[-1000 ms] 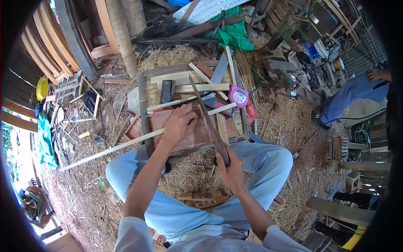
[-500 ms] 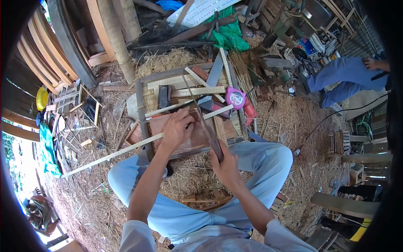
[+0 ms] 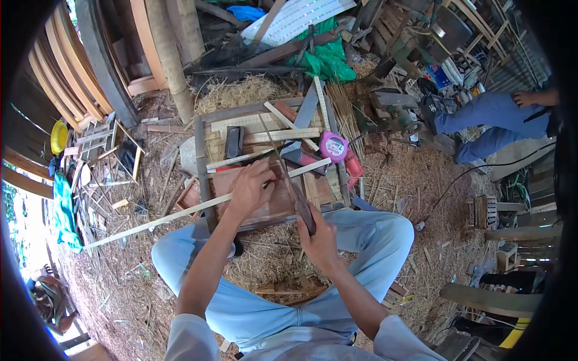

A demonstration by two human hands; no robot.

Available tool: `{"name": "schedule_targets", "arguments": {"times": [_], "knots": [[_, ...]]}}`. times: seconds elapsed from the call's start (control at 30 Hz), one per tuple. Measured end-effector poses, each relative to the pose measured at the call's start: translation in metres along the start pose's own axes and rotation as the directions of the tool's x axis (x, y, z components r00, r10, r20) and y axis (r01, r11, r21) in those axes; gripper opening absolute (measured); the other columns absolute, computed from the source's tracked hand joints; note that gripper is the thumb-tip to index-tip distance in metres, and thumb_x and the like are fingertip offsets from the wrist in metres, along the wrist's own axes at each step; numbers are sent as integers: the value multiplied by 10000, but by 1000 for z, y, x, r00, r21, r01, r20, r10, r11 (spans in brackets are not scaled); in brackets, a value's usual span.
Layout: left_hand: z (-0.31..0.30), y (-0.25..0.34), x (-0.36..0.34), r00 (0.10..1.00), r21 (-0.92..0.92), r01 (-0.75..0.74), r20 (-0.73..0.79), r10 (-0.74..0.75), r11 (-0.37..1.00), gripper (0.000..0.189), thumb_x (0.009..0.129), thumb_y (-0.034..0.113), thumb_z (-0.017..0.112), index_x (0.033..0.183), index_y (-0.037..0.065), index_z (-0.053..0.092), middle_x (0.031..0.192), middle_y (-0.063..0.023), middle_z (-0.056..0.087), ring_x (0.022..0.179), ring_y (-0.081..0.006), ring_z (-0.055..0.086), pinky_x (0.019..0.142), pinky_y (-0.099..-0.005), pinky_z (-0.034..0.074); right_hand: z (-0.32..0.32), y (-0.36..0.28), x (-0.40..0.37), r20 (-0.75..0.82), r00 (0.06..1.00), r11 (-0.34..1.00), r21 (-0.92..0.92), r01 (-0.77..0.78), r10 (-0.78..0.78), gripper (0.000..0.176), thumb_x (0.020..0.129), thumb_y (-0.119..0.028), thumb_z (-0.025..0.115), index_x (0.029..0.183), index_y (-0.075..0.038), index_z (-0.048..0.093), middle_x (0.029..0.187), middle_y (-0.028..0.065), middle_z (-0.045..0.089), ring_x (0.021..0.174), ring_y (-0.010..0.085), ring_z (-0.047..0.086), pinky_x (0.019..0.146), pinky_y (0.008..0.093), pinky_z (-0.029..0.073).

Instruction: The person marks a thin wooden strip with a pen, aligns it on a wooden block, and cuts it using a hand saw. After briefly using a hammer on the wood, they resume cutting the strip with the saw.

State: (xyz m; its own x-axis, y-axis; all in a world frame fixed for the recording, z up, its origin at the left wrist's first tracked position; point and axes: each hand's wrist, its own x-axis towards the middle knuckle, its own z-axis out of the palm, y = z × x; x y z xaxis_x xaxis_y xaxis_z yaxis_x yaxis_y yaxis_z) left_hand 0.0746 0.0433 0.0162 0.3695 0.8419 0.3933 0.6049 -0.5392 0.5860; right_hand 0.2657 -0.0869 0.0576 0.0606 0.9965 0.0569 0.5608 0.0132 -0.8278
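Observation:
My right hand [image 3: 318,242] is wrapped round the wooden handle of a handsaw [image 3: 296,195]. Its thin blade points away from me and lies across a long, pale wooden strip [image 3: 159,221]. My left hand [image 3: 250,188] presses the strip down just left of the blade, fingers bent over it. Beneath is a low wooden worktable [image 3: 203,180] between my knees, with a brown board [image 3: 271,207] on top. Beyond the saw lie a pink tape measure [image 3: 333,146], a dark rectangular block [image 3: 235,141] and several wood offcuts.
Wood shavings cover the ground. A leaning post [image 3: 170,66] and timber frames stand at the far left. A green plastic sheet [image 3: 328,63] lies beyond the worktable. At the right a person in blue trousers [image 3: 487,123] sits near a black cable [image 3: 466,174].
The handsaw and my right hand have shifted slightly left and toward me along the blade's line. My left hand still holds the strip. The whole view has moved a little.

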Motion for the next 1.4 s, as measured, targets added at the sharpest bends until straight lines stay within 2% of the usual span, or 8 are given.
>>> {"name": "schedule_targets", "arguments": {"times": [0.23, 0.37, 0.47, 0.7, 0.93, 1.13, 1.2, 1.4], "knots": [[2, 0, -4, 1000, -19, -1, -16, 1, 1000, 151, 735, 86, 755, 830, 35, 650, 902, -109, 582, 942, -327, 598, 838, -437, 491, -37, 18, -104, -30, 1000, 996, -85, -10, 8, 501, 938, -136, 658, 1396, 22, 530, 968, 224, 746, 779, 347, 759, 668, 374, 597], [5, -1, -4, 998, -22, -39, -51, 38, 999, 168, 720, 62, 783, 792, 29, 636, 837, -93, 558, 839, -315, 585, 744, -424, 486, 2, 3, -3, 29, 998, 998, 1, -61, 61, 475, 952, -144, 649, 1384, 15, 533, 889, 283, 694, 739, 369, 743, 598, 406, 548], [-4, 4, -3, 1000, 37, 11, 26, -12, 999, 131, 748, 83, 749, 814, 38, 645, 884, -99, 570, 927, -315, 607, 828, -438, 492, 9, -3, 11, -21, 1000, 999, 43, -4, 5, 477, 952, -141, 652, 1387, 10, 526, 845, 299, 664, 695, 372, 732, 579, 431, 526], [2, 5, -6, 999, -18, -22, -33, 21, 1000, 126, 744, 72, 745, 806, 39, 640, 865, -97, 569, 914, -312, 607, 807, -440, 492, -39, 23, -113, -20, 994, 991, -71, -112, 111, 485, 933, -142, 689, 1369, 31, 565, 958, 179, 756, 712, 236, 746, 638, 343, 573], [-2, 2, -1, 998, 23, -45, -47, 46, 999, 154, 703, 40, 765, 790, 24, 640, 826, -103, 562, 837, -321, 594, 744, -435, 490, 12, -2, 20, -45, 999, 999, 46, 29, -27, 468, 947, -153, 666, 1360, 30, 541, 810, 260, 679, 601, 342, 702, 563, 401, 532], [1, 2, -2, 999, -25, -34, -41, 33, 999, 129, 731, 66, 760, 797, 42, 651, 879, -100, 581, 927, -316, 607, 811, -429, 497, -36, 14, -98, 15, 997, 996, -40, -80, 80, 445, 945, -137, 666, 1347, 27, 569, 944, 185, 740, 721, 300, 744, 665, 350, 570], [1, 1, -2, 999, -6, -8, -45, 8, 1000, 128, 737, 67, 759, 795, 40, 648, 881, -100, 581, 926, -315, 607, 809, -430, 496, -43, 11, -115, 4, 995, 995, -33, -96, 96, 500, 922, -97, 678, 1384, 36, 539, 902, 168, 757, 626, 226, 734, 546, 335, 567], [-3, 7, 0, 1000, 62, -6, -3, 6, 998, 178, 682, 47, 738, 812, 37, 617, 874, -100, 555, 910, -310, 597, 791, -435, 490, 22, 1, 25, -47, 999, 1000, -2, -7, 7, 472, 939, -115, 637, 1379, 24, 538, 856, 288, 686, 706, 480, 678, 673, 447, 558]]}}
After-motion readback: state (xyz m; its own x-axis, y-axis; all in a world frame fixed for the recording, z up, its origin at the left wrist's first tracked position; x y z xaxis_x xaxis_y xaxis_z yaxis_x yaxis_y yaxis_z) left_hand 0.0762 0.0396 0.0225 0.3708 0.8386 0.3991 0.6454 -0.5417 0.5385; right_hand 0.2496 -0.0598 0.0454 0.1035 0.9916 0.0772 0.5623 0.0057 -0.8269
